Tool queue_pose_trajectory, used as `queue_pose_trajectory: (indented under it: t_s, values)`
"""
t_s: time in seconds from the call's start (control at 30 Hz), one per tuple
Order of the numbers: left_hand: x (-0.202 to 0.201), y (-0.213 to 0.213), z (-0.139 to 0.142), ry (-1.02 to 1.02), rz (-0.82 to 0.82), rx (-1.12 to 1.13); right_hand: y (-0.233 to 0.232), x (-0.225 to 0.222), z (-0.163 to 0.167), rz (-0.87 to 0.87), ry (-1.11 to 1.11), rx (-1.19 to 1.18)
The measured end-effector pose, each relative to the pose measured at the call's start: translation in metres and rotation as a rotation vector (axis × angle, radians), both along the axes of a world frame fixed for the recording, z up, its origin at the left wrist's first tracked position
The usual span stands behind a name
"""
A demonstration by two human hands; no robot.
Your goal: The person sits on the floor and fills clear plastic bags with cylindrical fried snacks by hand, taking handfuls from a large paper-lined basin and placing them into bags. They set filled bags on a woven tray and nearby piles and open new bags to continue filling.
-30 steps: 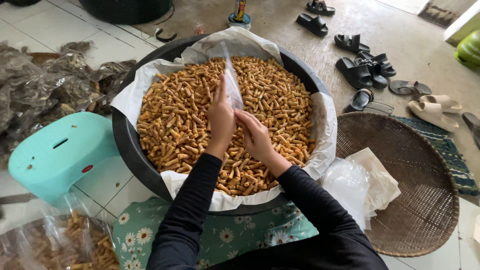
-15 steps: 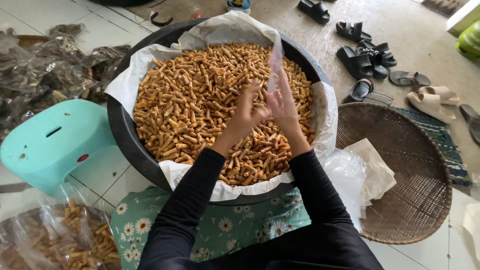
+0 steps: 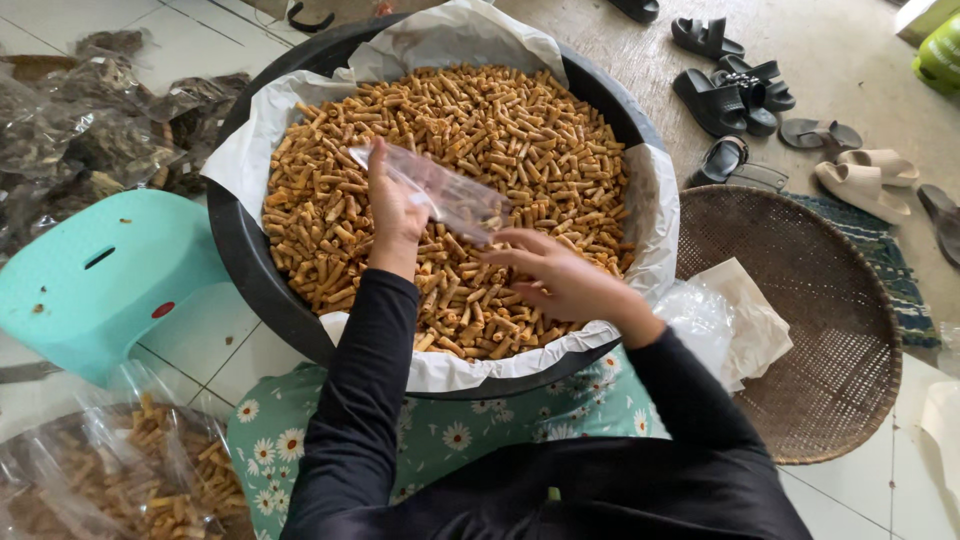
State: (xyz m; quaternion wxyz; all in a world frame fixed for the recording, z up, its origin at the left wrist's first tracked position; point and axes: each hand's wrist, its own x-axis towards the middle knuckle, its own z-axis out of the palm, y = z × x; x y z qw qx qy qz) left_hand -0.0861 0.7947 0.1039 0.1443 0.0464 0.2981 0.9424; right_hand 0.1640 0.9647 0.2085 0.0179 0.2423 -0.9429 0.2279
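Note:
A big black basin (image 3: 232,240) lined with white paper (image 3: 450,35) is filled with small golden-brown snack sticks (image 3: 500,130). Over its near half, my left hand (image 3: 392,205) pinches the edge of a small clear plastic bag (image 3: 440,190), which lies almost level across the snacks. My right hand (image 3: 560,275) hovers just right of the bag's other end, fingers spread and slightly curled, resting low over the sticks. Whether its fingertips touch the bag is hard to tell.
A turquoise plastic stool (image 3: 100,275) stands left of the basin. A clear bag of packed snacks (image 3: 120,470) lies at the bottom left. A round woven tray (image 3: 810,320) with crumpled plastic bags (image 3: 725,325) sits to the right. Several sandals (image 3: 735,90) lie beyond it.
Both hands have come down from the far right of the basin towards its near middle. The bag went from upright between the hands to almost flat, held by my left hand.

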Motion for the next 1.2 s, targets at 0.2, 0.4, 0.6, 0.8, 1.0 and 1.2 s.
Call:
queue_pose_trajectory:
  t_s: [0.2,0.4,0.6,0.8,1.0,1.2]
  values:
    - [0.011,0.012,-0.004,-0.351,-0.092,0.226,0.030,0.005,-0.007,-0.141,-0.415,0.464]
    - [0.022,0.017,-0.001,-0.339,-0.117,0.248,0.030,-0.009,-0.026,-0.168,-0.468,0.528]
    - [0.016,0.018,-0.011,-0.325,-0.139,0.258,0.029,-0.016,-0.032,-0.144,-0.468,0.524]
    - [0.011,0.020,-0.016,-0.349,-0.118,0.257,0.031,-0.021,-0.033,-0.132,-0.528,0.529]
    - [0.012,0.020,-0.015,-0.282,-0.200,0.370,0.028,-0.022,-0.035,-0.131,-0.464,0.524]
    - [0.016,0.022,-0.014,-0.354,-0.165,0.315,0.032,-0.030,-0.024,-0.161,-0.515,0.507]
